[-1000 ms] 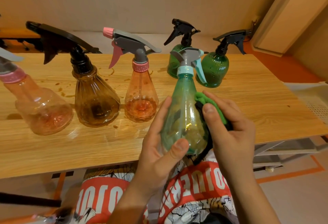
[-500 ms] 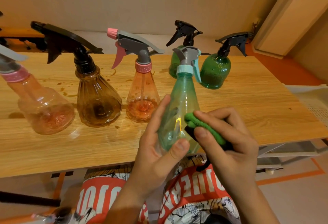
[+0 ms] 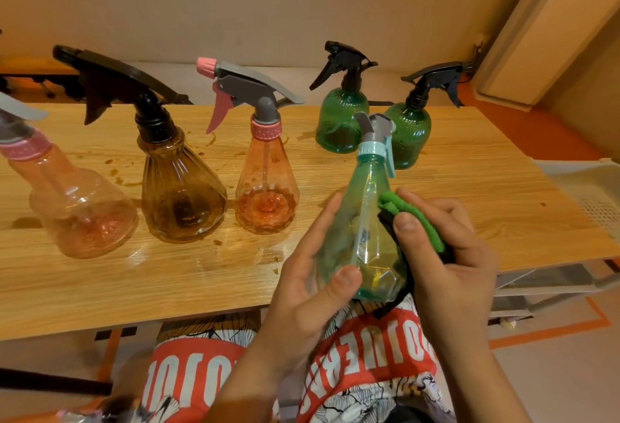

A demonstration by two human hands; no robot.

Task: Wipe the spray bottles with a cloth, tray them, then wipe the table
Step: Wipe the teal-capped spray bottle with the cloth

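Note:
My left hand grips the base of a teal spray bottle with a grey and light-blue trigger, held tilted over the table's front edge. My right hand presses a green cloth against the bottle's right side. On the wooden table stand a pink bottle, a brown bottle with a black trigger, another pink bottle at the left edge, and two dark green bottles at the back.
Brown liquid spots mark the table around the bottles. A white perforated tray sits just off the table's right end. A wall runs behind the table and a door frame stands at the right.
The cloth slid down the bottle's side and has come back up to its upper right side. The bottle is turned so its trigger points away, and it sits slightly further right.

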